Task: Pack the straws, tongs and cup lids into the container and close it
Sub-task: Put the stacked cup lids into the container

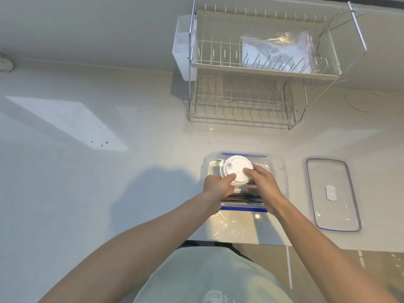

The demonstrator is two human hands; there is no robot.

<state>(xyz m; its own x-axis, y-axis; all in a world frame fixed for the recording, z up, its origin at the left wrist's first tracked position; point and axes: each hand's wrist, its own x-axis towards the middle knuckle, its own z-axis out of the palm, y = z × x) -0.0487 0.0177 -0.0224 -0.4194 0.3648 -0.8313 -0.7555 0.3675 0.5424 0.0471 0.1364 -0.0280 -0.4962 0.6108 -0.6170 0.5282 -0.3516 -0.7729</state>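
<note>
A clear rectangular container (277, 165) with blue clips stands open on the white counter. Both hands hold a stack of white cup lids (237, 169) over its far half. My left hand (217, 185) grips the stack's near left edge; my right hand (262, 182) grips its right side, thumb on top. Dark straws (240, 197) lie along the container's near side, partly hidden by my wrists. The container's clear lid (332, 193), blue-rimmed, lies flat to the right. Tongs cannot be made out.
A two-tier wire dish rack (244, 101) stands at the back, with a plastic bag (279, 51) on its upper tier and a white cutlery holder (182, 47) on its left side. A thin white cord (358, 99) lies at the right. The counter's front edge is below the container.
</note>
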